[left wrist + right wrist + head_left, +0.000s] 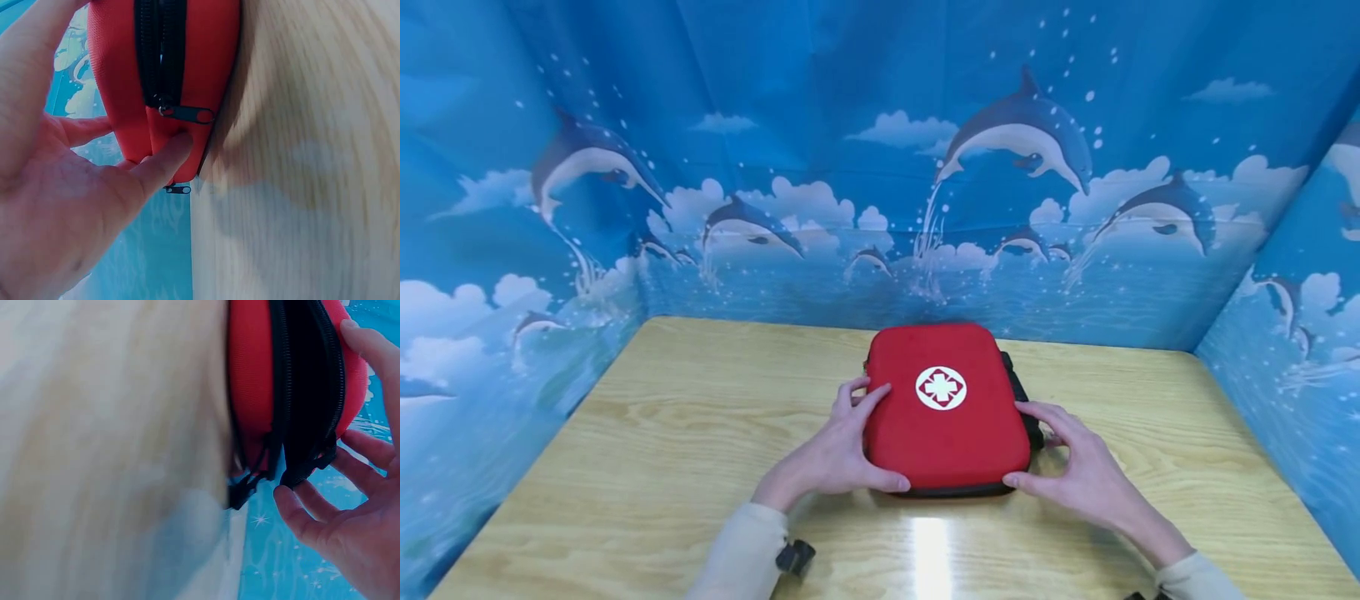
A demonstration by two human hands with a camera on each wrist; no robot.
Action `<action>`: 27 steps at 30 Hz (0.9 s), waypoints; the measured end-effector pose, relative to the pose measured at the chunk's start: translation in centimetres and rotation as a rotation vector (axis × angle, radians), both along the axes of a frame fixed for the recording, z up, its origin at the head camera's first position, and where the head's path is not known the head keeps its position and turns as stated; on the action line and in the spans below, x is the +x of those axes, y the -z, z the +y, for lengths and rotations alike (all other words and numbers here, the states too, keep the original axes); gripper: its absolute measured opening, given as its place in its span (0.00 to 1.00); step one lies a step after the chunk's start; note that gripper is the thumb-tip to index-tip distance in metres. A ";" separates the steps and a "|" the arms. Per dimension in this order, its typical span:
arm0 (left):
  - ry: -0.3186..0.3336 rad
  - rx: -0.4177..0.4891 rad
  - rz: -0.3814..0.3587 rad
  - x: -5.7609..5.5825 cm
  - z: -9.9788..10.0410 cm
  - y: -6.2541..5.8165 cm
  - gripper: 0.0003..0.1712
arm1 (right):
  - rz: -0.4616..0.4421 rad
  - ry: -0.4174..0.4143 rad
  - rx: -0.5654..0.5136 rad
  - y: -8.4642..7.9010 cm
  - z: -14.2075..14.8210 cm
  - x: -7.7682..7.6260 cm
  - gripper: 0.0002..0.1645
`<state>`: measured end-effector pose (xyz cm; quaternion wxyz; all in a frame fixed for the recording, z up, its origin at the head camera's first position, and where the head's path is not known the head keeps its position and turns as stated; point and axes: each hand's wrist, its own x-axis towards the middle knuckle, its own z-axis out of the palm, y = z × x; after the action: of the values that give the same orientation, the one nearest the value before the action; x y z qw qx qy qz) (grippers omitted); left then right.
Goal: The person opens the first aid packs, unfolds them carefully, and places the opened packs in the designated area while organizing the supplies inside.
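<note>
A red first-aid case [973, 425] with a white cross emblem [941, 388] lies flat on the wooden table. My left hand [842, 446] grips its left side, thumb at the near left corner and a fingertip on the lid. In the left wrist view a finger presses the red side beside a black zipper pull [187, 114]. My right hand [1086, 467] holds the right side, thumb at the near right corner. Its fingers reach a black strap [1017, 383]. Black fabric [306, 381] shows between two parted rows of zipper teeth in the right wrist view.
The pale wooden table [700, 417] extends to both sides of the case. A blue curtain with dolphins [820, 275] hangs behind and at the sides. Black wrist straps [795, 556] sit at the light sleeves [741, 550].
</note>
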<state>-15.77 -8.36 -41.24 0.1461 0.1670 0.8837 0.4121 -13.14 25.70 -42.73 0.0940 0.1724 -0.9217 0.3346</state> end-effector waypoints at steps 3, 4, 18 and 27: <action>0.000 -0.004 0.000 0.1 -0.2 -0.2 0.70 | 0.037 -0.030 -0.054 -0.5 -0.2 -0.3 0.52; 0.002 -0.015 0.010 0.2 -0.3 -0.3 0.69 | 0.050 -0.044 -0.082 -0.8 -0.3 -0.4 0.51; 0.134 -0.233 0.419 1.6 2.2 -3.5 0.63 | 0.141 -0.249 -0.343 -4.9 -4.3 -1.4 0.49; 0.067 -0.265 0.671 1.9 2.0 -3.6 0.56 | 0.138 -0.321 -0.457 -5.6 -5.0 -1.8 0.46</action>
<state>-13.88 -6.40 -37.60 -0.1181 0.3012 0.9223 0.2114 -14.93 20.74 -37.10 0.1388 0.3127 -0.7748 0.5316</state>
